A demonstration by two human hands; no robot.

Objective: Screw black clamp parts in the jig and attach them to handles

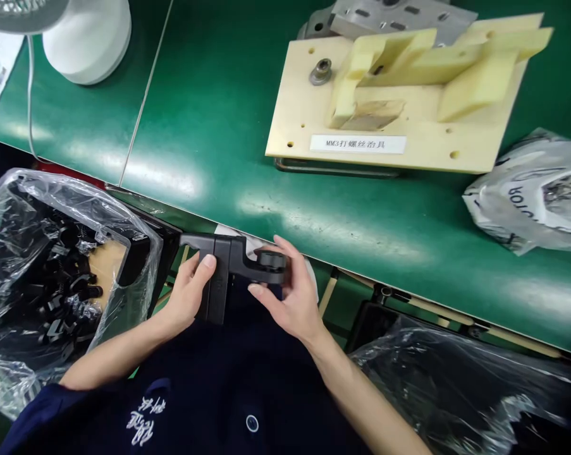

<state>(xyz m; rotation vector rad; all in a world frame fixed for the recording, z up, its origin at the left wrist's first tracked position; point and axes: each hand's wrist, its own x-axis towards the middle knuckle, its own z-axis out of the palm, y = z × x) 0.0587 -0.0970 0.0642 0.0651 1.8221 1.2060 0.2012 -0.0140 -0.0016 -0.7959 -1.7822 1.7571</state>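
A black plastic bracket (221, 275) with a round knob (272, 259) at one end is held in front of my body, below the table edge. My left hand (188, 287) grips its flat plate, thumb on top and fingers hidden underneath. At the other end my right hand (292, 294) curls round the knob, thumb below it and fingers behind. On the table above, a cream fixture board (294, 120) carries yellow blocks, a bolt and a white label.
To the left stands a plastic-lined bin (133, 253) with many black parts and a cardboard piece. A second plastic-lined black bin (432, 366) is at lower right. On the green table (209, 126) are a white lamp base (88, 44) and a bag of small metal parts (527, 189).
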